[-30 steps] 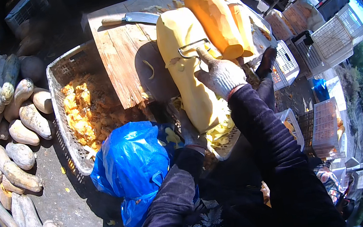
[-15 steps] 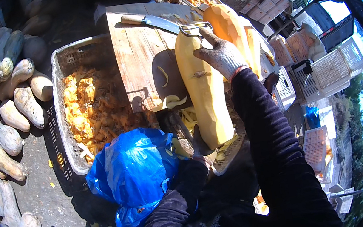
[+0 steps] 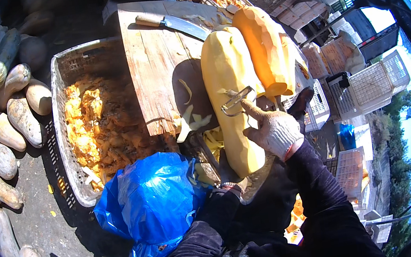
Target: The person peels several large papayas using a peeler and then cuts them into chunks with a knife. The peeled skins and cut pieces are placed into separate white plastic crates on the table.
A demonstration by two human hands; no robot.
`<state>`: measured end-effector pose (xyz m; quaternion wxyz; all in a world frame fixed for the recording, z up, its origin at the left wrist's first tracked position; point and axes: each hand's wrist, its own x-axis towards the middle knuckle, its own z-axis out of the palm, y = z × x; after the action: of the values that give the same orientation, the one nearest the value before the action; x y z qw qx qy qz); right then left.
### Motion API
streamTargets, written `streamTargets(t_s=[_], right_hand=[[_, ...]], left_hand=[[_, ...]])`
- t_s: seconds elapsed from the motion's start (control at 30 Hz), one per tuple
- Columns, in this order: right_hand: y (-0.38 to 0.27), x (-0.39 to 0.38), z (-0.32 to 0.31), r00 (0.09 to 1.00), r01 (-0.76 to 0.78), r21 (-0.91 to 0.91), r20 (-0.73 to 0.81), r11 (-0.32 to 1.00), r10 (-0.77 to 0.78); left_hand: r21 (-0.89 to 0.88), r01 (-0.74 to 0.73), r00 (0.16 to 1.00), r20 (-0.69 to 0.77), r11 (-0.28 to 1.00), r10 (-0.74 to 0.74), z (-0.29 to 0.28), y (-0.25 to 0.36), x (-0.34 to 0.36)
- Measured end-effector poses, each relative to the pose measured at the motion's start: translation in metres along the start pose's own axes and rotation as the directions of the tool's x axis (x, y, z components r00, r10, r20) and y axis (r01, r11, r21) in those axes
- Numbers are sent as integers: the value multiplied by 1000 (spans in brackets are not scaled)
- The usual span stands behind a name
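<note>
A long, pale yellow peeled squash (image 3: 228,67) leans lengthwise against the wooden board, its lower end toward me. My right hand (image 3: 277,131), in a light knit glove with brownish fingers, is closed on a peeler (image 3: 236,101), whose metal head lies over the squash's middle. My left hand (image 3: 242,185) is at the squash's lower end, with its fingers mostly hidden. Right of this squash rests an orange peeled squash (image 3: 262,47). Pale peel strips (image 3: 193,123) lie on the board's near edge, beside the squash.
A knife (image 3: 181,27) lies across the far part of the wooden board (image 3: 150,73). Left of it stands a crate (image 3: 59,107) of orange pulp. A blue plastic bag (image 3: 155,198) covers the near left. Unpeeled squashes (image 3: 25,119) lie heaped at far left; stacked crates (image 3: 372,81) stand right.
My right hand has drawn the peeler from the squash's far end down to its middle, toward me. The left hand stays at the lower end. The view has shifted slightly.
</note>
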<state>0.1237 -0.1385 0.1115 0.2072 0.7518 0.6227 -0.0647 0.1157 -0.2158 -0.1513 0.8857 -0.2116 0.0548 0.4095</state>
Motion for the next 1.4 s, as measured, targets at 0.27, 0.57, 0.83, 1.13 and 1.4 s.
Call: streamTargets(t_s=[0.27,0.57,0.83,1.13,1.4], right_hand=[[33,-59,31,990,-113,794,40,598,135],[10,-29,46,997,-76,260,-10,963,81],[33,-183,100,935,-336,844,354,418,36],[62,75,30,901,167,679,-399,715,168],[56,-134,162,982,-187,952,184,243,37]], left_hand=[[66,28,994,100,997,-35,27,11,-11],[802,-258,947,101,539,304,12,11,-16],[646,-156,988,98,748,121,1,22,-12],[665,-107,967,-102,739,232,47,5,-38],[533,-173,985,87,828,150,26,27,-22]])
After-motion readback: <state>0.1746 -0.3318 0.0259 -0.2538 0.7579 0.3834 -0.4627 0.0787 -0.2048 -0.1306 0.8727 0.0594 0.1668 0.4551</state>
